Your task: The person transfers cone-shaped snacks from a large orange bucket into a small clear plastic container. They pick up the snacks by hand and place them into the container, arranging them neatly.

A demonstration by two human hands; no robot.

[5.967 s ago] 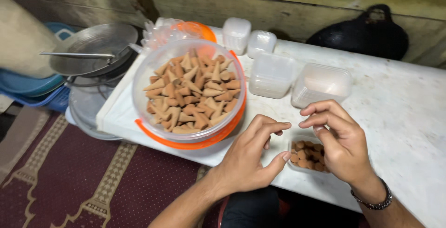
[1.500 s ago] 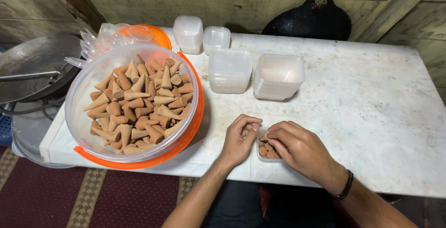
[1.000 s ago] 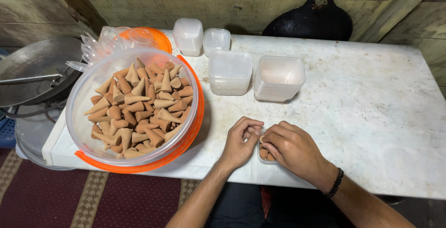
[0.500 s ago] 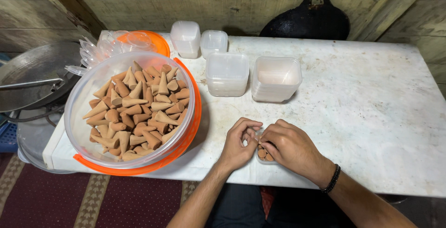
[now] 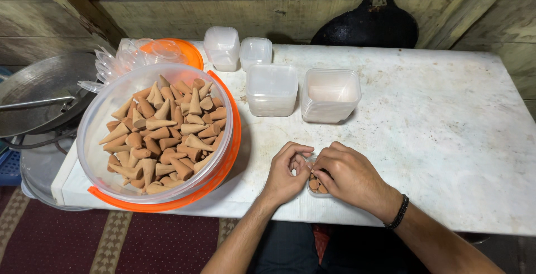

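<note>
Progress: I judge the small box (image 5: 317, 184) near the table's front edge only partly filled; a few brown cones show between my fingers, and the big tub is still heaped.
Left hand (image 5: 286, 173): curled, fingertips pinched at the small box's left rim; I cannot tell whether a cone is in them.
Right hand (image 5: 347, 176): cupped over the small box, touching it.
Large clear tub (image 5: 100, 119): at 9 o'clock from my hands, full of brown cones (image 5: 164, 134), sitting on an orange lid (image 5: 231, 140).
Empty clear boxes (image 5: 329, 94): stacked at 12 o'clock, four groups.
Table (image 5: 446, 140): white, stained.
</note>
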